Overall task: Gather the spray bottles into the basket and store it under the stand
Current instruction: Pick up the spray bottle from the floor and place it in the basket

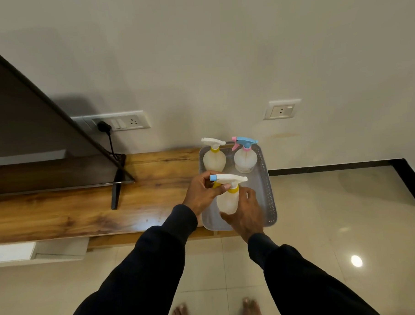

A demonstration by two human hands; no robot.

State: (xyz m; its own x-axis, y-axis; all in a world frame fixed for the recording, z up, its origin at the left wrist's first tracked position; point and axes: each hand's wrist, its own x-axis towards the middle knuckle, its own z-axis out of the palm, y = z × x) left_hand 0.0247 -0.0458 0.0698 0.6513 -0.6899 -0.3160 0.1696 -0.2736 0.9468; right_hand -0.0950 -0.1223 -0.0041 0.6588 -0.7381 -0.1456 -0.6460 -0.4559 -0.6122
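Observation:
A grey perforated basket (267, 192) sits on the right end of the wooden stand (85, 210). Two spray bottles stand upright at its far side: one with a white trigger and yellow collar (214, 160), one with a blue and pink trigger (245, 160). A third spray bottle (227, 200), white trigger with a blue nozzle tip and yellow collar, is held over the near part of the basket. My left hand (202, 193) grips its neck below the trigger. My right hand (247, 215) cups its body from the near right.
A flat TV (34, 141) on a black foot (116, 192) fills the left of the stand, its cable plugged into a wall socket (119, 123). Another socket (281, 110) is on the wall at right. Tiled floor and my bare feet lie below.

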